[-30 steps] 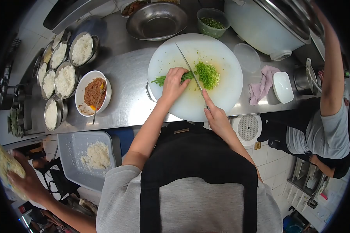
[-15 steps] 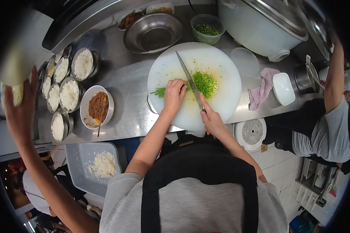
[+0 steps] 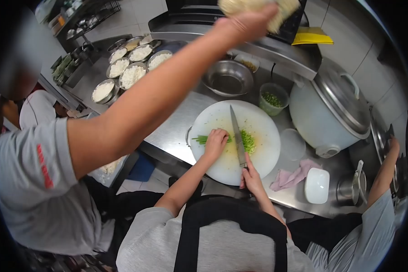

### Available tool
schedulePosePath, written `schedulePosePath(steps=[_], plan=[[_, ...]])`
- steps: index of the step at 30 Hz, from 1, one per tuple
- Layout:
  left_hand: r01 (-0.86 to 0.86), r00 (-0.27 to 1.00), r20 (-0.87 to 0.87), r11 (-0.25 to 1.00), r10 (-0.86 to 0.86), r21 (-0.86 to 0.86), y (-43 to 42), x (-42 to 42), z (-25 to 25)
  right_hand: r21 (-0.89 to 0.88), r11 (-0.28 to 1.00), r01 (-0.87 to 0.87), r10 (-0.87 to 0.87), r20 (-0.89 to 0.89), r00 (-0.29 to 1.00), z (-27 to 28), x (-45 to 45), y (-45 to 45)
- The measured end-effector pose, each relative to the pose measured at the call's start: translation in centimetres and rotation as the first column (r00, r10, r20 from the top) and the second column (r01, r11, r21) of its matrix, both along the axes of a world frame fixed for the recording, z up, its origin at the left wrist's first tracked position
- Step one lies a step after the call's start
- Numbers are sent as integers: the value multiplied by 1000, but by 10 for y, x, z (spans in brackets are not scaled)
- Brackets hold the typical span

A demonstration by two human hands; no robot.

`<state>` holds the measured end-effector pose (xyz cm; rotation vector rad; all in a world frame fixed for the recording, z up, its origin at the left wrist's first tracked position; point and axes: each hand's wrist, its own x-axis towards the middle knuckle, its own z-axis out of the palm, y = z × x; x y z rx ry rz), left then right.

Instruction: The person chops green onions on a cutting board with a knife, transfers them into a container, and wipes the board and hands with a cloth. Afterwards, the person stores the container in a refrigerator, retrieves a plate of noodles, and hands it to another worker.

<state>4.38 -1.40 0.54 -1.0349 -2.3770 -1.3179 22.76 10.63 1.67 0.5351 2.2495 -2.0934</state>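
On the round white cutting board point(image 3: 208, 117), my left hand point(image 3: 216, 143) is closed over a bunch of green scallions point(image 3: 200, 139), their cut stalks poking out to its left. My right hand point(image 3: 252, 179) grips the handle of a long kitchen knife point(image 3: 237, 132). The blade lies between my left fingers and a pile of chopped scallions point(image 3: 248, 142), its tip pointing to the board's far edge. Small green bits are scattered around the pile.
A co-worker's arm point(image 3: 154, 99) reaches across from the left, holding a pale yellow bundle point(image 3: 283, 16). Behind the board stand a metal bowl point(image 3: 229, 77), a tub of chopped greens point(image 3: 273, 99) and a large cooker point(image 3: 322, 113). A pink cloth point(image 3: 297, 174) and white dish point(image 3: 317, 186) lie right.
My view has turned and tilted up. The co-worker's arm on the left has swung up and across above the counter with the bundle. My hands stay at the scallions and knife.
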Motion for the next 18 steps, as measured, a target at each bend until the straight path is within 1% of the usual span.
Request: schedulePosePath(steps=[1, 3, 4, 5, 6, 7, 8, 11, 18], plan=[[-11, 1000, -13, 1000, 12, 17, 0, 5, -2, 17, 1000, -11, 12, -13, 1000, -2, 1, 5], [-63, 997, -49, 998, 62, -22, 2, 8, -4, -32, 998, -55, 55, -17, 998, -2, -1, 8], [-64, 996, -60, 998, 64, -10, 4, 10, -3, -54, 997, -55, 55, 1, 999, 3, -1, 9], [-107, 991, -80, 994, 106, -11, 6, 13, -4, -47, 997, -54, 54, -5, 999, 4, -1, 11], [-149, 984, -97, 989, 147, -16, 7, 17, -5, -149, 988, -43, 44, 9, 999, 5, -1, 13], [-148, 984, -106, 989, 146, -14, 8, 17, -5, -249, 968, -32, 37, 18, 999, 6, -4, 15], [-155, 984, -100, 987, 151, -32, 7, 17, -5, -267, 963, -30, 40, 30, 999, 9, -4, 14], [-166, 981, -106, 985, 160, -55, 6, 19, -5, -238, 970, -45, 47, 3, 999, 4, -3, 13], [-190, 974, -140, 979, 179, -72, 7, 19, -8, -243, 967, -75, 63, -59, 996, -2, -2, 15]])
